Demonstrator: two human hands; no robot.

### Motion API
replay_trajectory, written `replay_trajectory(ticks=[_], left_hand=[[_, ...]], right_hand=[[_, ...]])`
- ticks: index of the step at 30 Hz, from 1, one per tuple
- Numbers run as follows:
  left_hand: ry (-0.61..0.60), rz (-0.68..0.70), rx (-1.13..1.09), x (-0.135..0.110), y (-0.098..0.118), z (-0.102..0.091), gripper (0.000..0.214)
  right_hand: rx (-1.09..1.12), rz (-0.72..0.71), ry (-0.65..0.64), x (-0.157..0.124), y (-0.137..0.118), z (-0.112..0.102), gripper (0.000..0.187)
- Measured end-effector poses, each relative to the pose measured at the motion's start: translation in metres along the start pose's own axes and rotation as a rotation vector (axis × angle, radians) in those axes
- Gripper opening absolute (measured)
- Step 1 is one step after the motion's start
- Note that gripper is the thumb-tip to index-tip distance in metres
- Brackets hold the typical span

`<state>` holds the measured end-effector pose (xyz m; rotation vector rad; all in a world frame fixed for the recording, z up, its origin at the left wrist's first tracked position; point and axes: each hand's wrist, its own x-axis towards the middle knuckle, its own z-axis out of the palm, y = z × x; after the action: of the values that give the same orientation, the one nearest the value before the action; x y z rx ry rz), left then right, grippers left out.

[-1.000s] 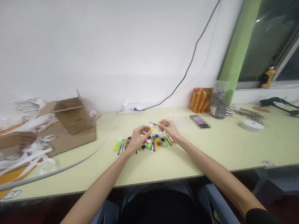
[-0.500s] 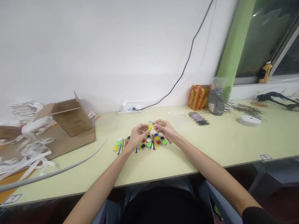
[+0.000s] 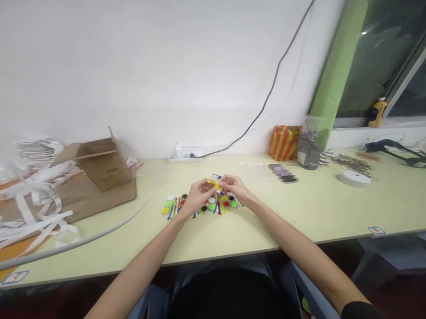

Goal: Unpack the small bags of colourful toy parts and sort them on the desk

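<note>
Close together above the table, my left hand [image 3: 198,195] and my right hand [image 3: 234,187] are both closed in a pinch. A thin yellow plastic piece [image 3: 212,182] runs between their fingertips; fingers hide part of it. A small blue piece [image 3: 217,176] sticks out at my right fingertips, and how it joins the yellow one I cannot tell. Below lie several round coloured discs [image 3: 233,204] in green, red, black, white and yellow. Thin coloured strips [image 3: 171,211] lie among them, partly covered by my left hand.
A cardboard box [image 3: 107,168] and white ribbons [image 3: 40,223] are at left, with a grey cable [image 3: 123,226] crossing the table. A power strip [image 3: 180,157] sits by the wall. To the right are a phone [image 3: 283,172], a striped bag [image 3: 284,142] and a white spool [image 3: 354,178].
The yellow piece between my hands now shows as a long strip, where a round yellow part showed before. At far left, another person's hand has left the view.
</note>
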<state>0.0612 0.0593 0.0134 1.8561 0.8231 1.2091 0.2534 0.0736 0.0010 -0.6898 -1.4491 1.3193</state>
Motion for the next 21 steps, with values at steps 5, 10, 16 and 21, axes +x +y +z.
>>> replay_trajectory(ticks=[5, 10, 16, 21], left_hand=[[0.052, -0.011, -0.052, 0.0012, -0.0026, -0.0017, 0.035], [0.059, -0.003, -0.052, 0.0017, -0.0017, -0.0026, 0.034], [0.073, 0.015, -0.040, 0.0027, -0.0021, -0.0016, 0.028], [0.084, 0.030, -0.028, 0.0032, -0.0046, -0.0031, 0.029]], right_hand=[[0.080, -0.013, 0.004, -0.0006, 0.0009, 0.0026, 0.045], [0.057, -0.001, -0.006, -0.0008, 0.0002, 0.0031, 0.046], [-0.033, -0.033, -0.017, -0.0013, -0.0016, 0.0043, 0.044], [-0.082, -0.070, 0.021, -0.0048, -0.0059, 0.0102, 0.043]])
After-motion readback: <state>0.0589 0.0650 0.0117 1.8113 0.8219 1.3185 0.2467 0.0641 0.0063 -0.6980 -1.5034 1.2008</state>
